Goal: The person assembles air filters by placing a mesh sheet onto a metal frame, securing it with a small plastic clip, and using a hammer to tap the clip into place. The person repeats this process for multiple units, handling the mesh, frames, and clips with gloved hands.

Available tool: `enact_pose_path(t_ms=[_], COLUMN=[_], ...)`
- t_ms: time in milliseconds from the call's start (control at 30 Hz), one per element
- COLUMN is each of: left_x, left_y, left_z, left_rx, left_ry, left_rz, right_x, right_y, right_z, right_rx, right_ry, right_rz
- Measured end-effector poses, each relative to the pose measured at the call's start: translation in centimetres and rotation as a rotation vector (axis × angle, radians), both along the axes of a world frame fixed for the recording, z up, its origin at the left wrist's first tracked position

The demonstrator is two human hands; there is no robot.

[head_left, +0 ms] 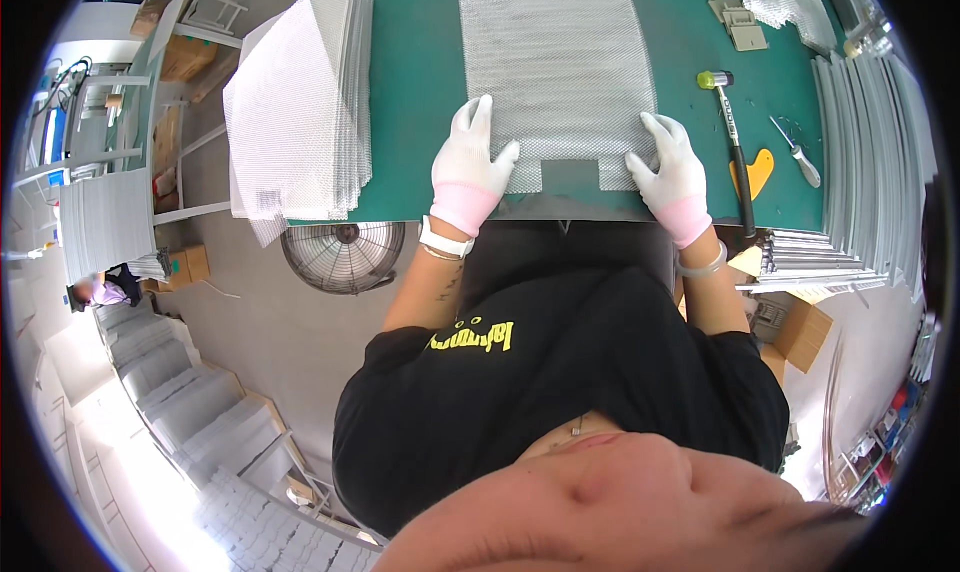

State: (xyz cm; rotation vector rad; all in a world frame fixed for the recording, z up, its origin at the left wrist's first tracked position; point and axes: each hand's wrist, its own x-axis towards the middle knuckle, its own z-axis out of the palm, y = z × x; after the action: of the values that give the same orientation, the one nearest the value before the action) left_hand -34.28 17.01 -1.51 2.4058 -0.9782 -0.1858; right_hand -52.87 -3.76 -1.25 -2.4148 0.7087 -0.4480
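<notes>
On the green counter (415, 82), in the middle of the head view, lies a grey mesh sheet (555, 62) with a notch in its near edge. The left hand (466, 164) and the right hand (674, 177), both white-gloved, are at its left and right edges, close to this notch. In each grip the thumb stands apart from the fingers, but I cannot tell whether they pinch the mesh or only rest against it. If one side is pushed harder, the sheet could turn askew, or its narrow near tabs could bend. On the right, the hammer (734, 137) has its handle end past the near edge, so a bump might knock it down. On the left, a corner of the mesh stack (290, 122) also sticks out and could be bent.
</notes>
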Motion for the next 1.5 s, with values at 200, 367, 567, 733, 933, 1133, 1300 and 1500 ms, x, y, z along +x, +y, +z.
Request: enact_pose_path(t_ms=[200,367,567,733,933,1133,1300,1500], left_x=[0.1,0.7,2.2,2.0,-0.7,0.4,1.0,-2.0], left_y=[0.0,-0.3,-1.1,1.4,6.4,11.8,11.7,5.0], left_z=[0.0,1.5,-1.3,-6.0,0.6,0.6,6.1,7.5], left_rx=[-0.026,0.186,0.175,-0.105,-0.478,-1.773,-1.551,-0.722], left_ry=[-0.014,-0.154,-0.270,-0.489,-0.258,1.560,1.314,0.601], left_rz=[-0.002,0.002,-0.055,-0.097,-0.039,-0.239,-0.392,0.089], right_x=[0.2,1.2,14.2,24.2,25.4,17.5,4.8,-1.1], right_y=[0.2,-0.7,5.7,14.5,16.0,8.7,3.0,1.7], right_z=[0.2,3.3,7.2,6.3,7.5,11.5,9.7,6.0], right_rx=[-0.127,-0.433,-0.049,0.146,0.724,0.475,0.578,0.221], right_ry=[0.087,0.283,-0.239,0.016,-0.603,-0.703,-0.641,-0.473], right_rz=[0.009,0.110,0.669,0.726,0.750,0.595,0.285,0.045])
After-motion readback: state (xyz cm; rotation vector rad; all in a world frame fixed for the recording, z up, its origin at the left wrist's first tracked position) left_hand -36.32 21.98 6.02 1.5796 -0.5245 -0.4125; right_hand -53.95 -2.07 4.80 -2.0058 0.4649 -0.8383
